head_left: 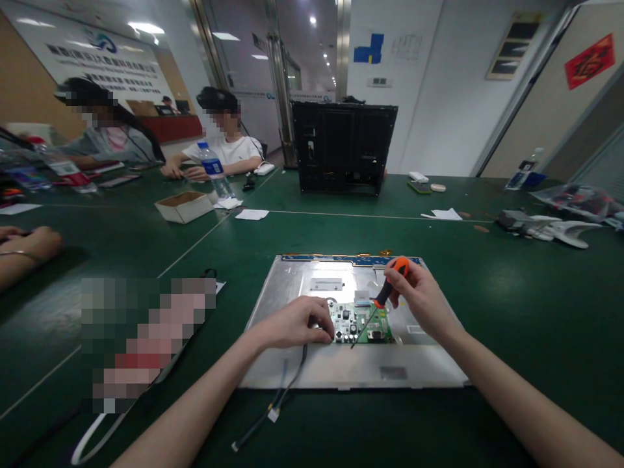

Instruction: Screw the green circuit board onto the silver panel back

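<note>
My right hand [416, 296] grips an orange and black screwdriver [386, 292] by its handle. The shaft slants down to the left, across a green circuit board [363, 323], with its tip near the board's front edge. At the board's left edge is my left hand [297, 323], its fingers curled together; what lies between them is hidden. The board sits on the silver metal back of a flat display panel [287, 279], which has a blue strip along its far edge. A dark cable [292, 383] with small white connectors runs from below my left hand onto the table.
A black monitor housing [345, 146] stands across the green table [517, 305]. Left of it are a small open box [185, 207] and a water bottle [213, 170]. Two people sit at the far left; another person's hand [34, 250] rests nearer. A bracket-like part [541, 226] lies right.
</note>
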Available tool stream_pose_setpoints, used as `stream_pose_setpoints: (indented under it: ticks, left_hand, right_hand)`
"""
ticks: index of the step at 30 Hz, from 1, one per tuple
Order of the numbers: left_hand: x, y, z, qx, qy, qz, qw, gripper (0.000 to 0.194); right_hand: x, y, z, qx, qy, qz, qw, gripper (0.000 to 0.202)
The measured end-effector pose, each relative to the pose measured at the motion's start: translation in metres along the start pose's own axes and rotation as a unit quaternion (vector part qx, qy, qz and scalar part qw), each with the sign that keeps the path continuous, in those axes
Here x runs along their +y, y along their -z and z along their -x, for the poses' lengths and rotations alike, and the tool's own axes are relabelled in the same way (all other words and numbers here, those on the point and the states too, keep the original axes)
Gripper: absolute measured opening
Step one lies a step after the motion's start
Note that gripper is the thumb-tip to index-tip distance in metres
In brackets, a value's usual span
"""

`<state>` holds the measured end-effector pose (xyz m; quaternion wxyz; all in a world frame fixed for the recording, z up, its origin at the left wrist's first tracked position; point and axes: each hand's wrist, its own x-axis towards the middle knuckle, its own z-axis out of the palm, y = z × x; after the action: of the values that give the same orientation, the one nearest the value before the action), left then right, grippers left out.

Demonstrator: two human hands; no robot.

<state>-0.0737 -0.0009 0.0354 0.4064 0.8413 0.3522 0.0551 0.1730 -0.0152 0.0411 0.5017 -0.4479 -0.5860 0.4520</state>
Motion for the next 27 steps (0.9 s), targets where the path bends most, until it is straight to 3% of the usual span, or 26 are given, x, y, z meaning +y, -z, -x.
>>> stream_pose_setpoints:
  ticks: [5, 11, 27]
  left_hand:
    - [0.001, 0.000, 0.000, -0.002, 0.003, -0.006, 1.000, 0.006]
    - [0.000, 0.000, 0.000, -0.002, -0.002, -0.005, 1.000, 0.005]
    - [0.004, 0.000, -0.001, 0.007, -0.008, -0.008, 1.000, 0.004]
  right_hand:
    - [0.018, -0.011, -0.010, 0.010, -0.065, -0.036, 0.997, 0.041]
    - [0.044, -0.021, 0.000, 0.030, -0.110, -0.070, 0.991, 0.042]
    - [0.053, -0.031, 0.006, 0.019, -0.120, -0.065, 0.990, 0.043]
